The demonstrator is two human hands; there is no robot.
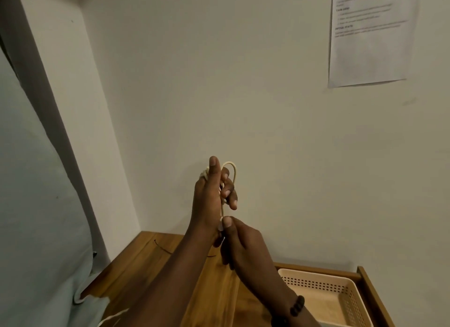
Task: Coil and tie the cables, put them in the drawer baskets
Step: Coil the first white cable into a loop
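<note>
The cream cable (230, 174) is raised in front of the wall, above the back part of the wooden top (146, 256), wound in loops about the left hand (209, 200); one loop arches clear beside the forefinger. That hand's fingers curl round the turns and grip them. Just below, the right hand (243, 244) pinches the cable's free end between thumb and fingertip. The step looks like coiling, close to tying off. To do it well, each turn should lie flat against the last, with steady pull from the pinching hand, so nothing slips when the tail wraps the bundle. A beige perforated basket (350, 300) waits in the open drawer near the right edge.
</note>
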